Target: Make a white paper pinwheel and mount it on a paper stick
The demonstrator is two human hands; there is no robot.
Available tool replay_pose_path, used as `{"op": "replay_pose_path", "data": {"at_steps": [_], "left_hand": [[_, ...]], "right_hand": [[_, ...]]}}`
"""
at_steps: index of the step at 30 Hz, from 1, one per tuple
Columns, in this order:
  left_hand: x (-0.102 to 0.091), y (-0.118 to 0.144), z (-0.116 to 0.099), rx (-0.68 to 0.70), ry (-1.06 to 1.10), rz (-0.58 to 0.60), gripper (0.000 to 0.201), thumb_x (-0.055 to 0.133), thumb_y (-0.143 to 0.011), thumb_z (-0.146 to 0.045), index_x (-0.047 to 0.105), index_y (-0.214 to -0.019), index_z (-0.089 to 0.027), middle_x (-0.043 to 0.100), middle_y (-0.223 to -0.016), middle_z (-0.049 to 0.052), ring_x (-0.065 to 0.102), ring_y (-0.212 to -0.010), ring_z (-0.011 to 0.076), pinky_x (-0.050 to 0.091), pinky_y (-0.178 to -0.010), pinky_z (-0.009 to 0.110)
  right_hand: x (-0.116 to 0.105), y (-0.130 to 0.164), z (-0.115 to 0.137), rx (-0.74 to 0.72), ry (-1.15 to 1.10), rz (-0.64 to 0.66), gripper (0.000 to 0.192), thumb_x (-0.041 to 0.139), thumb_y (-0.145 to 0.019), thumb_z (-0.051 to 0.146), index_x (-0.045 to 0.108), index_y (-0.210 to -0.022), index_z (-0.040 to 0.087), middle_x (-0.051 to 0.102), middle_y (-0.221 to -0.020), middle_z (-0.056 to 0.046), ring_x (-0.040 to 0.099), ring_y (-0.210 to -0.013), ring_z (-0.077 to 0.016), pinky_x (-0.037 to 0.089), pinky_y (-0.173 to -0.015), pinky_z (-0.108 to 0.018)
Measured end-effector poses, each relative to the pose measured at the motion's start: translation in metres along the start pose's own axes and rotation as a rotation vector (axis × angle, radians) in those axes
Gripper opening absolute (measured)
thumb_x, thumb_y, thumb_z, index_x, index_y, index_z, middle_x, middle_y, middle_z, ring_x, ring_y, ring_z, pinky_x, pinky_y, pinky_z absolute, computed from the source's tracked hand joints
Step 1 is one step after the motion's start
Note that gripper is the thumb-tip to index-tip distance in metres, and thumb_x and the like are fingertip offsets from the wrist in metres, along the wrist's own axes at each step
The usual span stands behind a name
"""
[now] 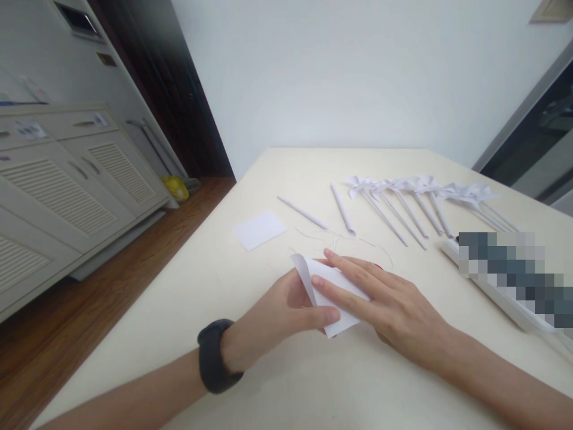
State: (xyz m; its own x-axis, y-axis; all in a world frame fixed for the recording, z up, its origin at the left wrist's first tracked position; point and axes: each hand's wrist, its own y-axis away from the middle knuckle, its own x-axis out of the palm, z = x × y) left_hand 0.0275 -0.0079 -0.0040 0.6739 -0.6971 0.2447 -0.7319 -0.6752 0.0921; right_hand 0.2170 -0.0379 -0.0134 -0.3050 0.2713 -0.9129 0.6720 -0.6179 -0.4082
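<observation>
While the left hand (290, 304) pinches the near edge of the folded paper (329, 292), the right hand (380, 298) lies flat and open on top. Paper pinwheels (421, 194) lie beyond the right hand.

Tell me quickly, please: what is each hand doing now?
Left hand: closed on the folded white paper, pinching its near edge, thumb on top.
Right hand: open, fingers flat, pressing on the same paper.

A home room: louvered white cabinets (67, 185), wooden floor (89, 298), and a cream table (313, 382).
</observation>
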Motion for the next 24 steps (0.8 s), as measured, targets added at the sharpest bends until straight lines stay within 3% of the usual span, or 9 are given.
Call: {"op": "replay_pose_path", "data": {"at_steps": [3,6,8,10,13,15,17,24], "left_hand": [[-0.004,-0.002,0.003,-0.010,-0.059,-0.061,0.038,0.061,-0.074,-0.014,0.047,-0.109,-0.016,0.058,-0.098,0.006,0.057,-0.084,0.0181,0.047,-0.071,0.031],[-0.007,-0.003,0.006,-0.014,-0.127,-0.134,0.028,0.060,-0.074,-0.016,0.053,-0.101,-0.013,0.062,-0.089,0.006,0.059,-0.080,0.0182,0.048,-0.068,0.030],[-0.007,-0.002,0.008,-0.033,-0.156,-0.158,0.023,0.061,-0.073,-0.019,0.058,-0.095,-0.012,0.065,-0.085,0.006,0.061,-0.077,0.0191,0.049,-0.069,0.032],[-0.007,-0.001,0.010,-0.042,-0.172,-0.171,0.022,0.062,-0.072,-0.021,0.060,-0.092,-0.013,0.067,-0.084,0.006,0.062,-0.076,0.0200,0.049,-0.070,0.033],[-0.007,0.000,0.013,-0.038,-0.199,-0.149,0.022,0.063,-0.072,-0.021,0.063,-0.093,-0.013,0.068,-0.086,0.006,0.062,-0.079,0.0205,0.048,-0.071,0.031],[-0.007,0.000,0.014,-0.047,-0.217,-0.121,0.024,0.064,-0.071,-0.019,0.064,-0.094,-0.013,0.068,-0.088,0.006,0.062,-0.081,0.0201,0.047,-0.071,0.030],[-0.008,-0.001,0.015,-0.071,-0.215,-0.085,0.026,0.063,-0.072,-0.018,0.064,-0.097,-0.014,0.069,-0.089,0.006,0.062,-0.081,0.0192,0.047,-0.072,0.029],[-0.009,-0.003,0.014,-0.185,-0.111,-0.022,0.031,0.058,-0.077,-0.025,0.061,-0.105,-0.013,0.067,-0.094,0.009,0.065,-0.083,0.0225,0.050,-0.079,0.036]], "right_hand": [[-0.002,0.000,0.001,-0.001,-0.054,-0.003,0.064,0.037,-0.076,-0.003,0.030,-0.134,0.021,0.024,-0.143,-0.008,0.025,-0.128,-0.0215,0.036,-0.097,-0.039],[-0.006,0.003,0.005,0.042,-0.187,0.012,0.064,0.045,-0.075,0.009,0.028,-0.135,0.021,0.025,-0.143,-0.006,0.029,-0.127,-0.0235,0.033,-0.100,-0.041],[-0.007,0.004,0.008,0.131,-0.298,0.010,0.067,0.051,-0.075,0.019,0.024,-0.136,0.023,0.028,-0.142,-0.006,0.032,-0.124,-0.0246,0.033,-0.099,-0.041],[-0.008,0.004,0.010,0.303,-0.426,-0.008,0.068,0.056,-0.074,0.029,0.025,-0.134,0.024,0.039,-0.134,-0.008,0.042,-0.116,-0.0250,0.043,-0.090,-0.039],[-0.006,0.000,0.010,0.579,-0.622,0.015,0.045,0.061,-0.073,0.036,0.044,-0.114,0.026,0.059,-0.106,-0.005,0.056,-0.093,-0.0212,0.050,-0.067,-0.030],[-0.005,-0.003,0.010,0.661,-0.732,0.078,0.022,0.060,-0.075,0.034,0.051,-0.093,0.025,0.062,-0.090,-0.001,0.058,-0.081,-0.0178,0.048,-0.060,-0.026],[-0.003,-0.005,0.008,0.691,-0.793,0.128,0.010,0.058,-0.077,0.031,0.052,-0.080,0.023,0.061,-0.084,0.001,0.057,-0.073,-0.0154,0.046,-0.058,-0.024],[0.002,-0.004,0.002,0.680,-0.755,0.131,0.011,0.052,-0.079,0.026,0.051,-0.070,0.019,0.058,-0.074,0.001,0.053,-0.066,-0.0136,0.041,-0.060,-0.025]]}}
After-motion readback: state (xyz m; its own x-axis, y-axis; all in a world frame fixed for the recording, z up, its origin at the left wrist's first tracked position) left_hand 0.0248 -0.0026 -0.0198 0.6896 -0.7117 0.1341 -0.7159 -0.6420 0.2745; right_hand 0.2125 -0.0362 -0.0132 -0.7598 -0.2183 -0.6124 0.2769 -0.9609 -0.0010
